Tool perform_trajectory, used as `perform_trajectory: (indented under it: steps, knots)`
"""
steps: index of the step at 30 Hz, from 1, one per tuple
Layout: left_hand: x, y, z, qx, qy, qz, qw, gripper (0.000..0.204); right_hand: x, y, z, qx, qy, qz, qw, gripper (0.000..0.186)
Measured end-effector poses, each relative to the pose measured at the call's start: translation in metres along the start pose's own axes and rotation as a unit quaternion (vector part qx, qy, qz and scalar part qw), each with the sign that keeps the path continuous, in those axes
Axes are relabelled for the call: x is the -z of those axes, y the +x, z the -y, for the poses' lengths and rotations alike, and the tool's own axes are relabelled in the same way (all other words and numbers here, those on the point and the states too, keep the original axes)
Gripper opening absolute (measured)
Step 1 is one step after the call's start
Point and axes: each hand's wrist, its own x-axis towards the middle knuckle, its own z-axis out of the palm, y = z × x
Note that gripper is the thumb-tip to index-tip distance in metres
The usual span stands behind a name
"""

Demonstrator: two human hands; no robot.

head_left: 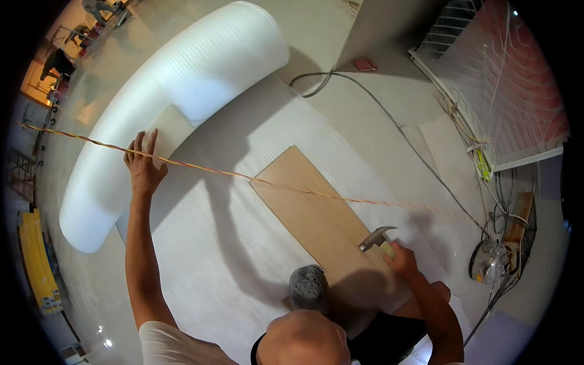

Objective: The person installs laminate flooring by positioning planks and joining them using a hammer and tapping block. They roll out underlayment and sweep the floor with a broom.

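Observation:
My left hand point(144, 167) has its fingers spread against a pale flat piece point(176, 125) lying on a large roll of white foam underlay point(232, 50). My right hand point(401, 261) grips a claw hammer point(378, 236), its head over a light brown plank point(304, 213) on the unrolled white sheet point(219, 243). A twisted yellow-orange wire point(213, 170) runs across the view at my left hand and over the plank. My grey shoe point(307, 286) is at the plank's near end, beside my bent leg.
At right, an upright panel point(486, 79) leans near tangled cables point(505, 219) and a bundle with a metal part point(496, 264). A grey cable point(389, 115) loops over the floor. Yellow boards point(36, 255) lie at left. Other people point(56, 64) are in the far upper left.

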Motion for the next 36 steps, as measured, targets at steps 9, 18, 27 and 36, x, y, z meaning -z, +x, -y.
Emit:
perform_trajectory:
  steps: [9,18,27,36]
  knots:
    - [-0.046,-0.011,0.047,-0.073,-0.034,0.145,0.986,0.097,-0.058,0.012,0.017,0.034,0.078,0.0,0.996,0.036]
    - [-0.06,0.008,0.033,-0.103,-0.007,0.127,0.986,0.095,-0.074,0.015,0.038,0.143,-0.127,0.121,0.974,0.041]
    - [-0.072,0.114,0.064,0.061,-0.031,-0.02,0.997,0.096,-0.054,0.006,0.037,-0.106,-0.021,0.125,0.986,0.037]
    - [-0.164,0.016,-0.137,-0.027,-0.333,0.196,0.922,0.093,-0.038,0.024,0.065,-0.092,0.04,0.112,0.989,0.045]
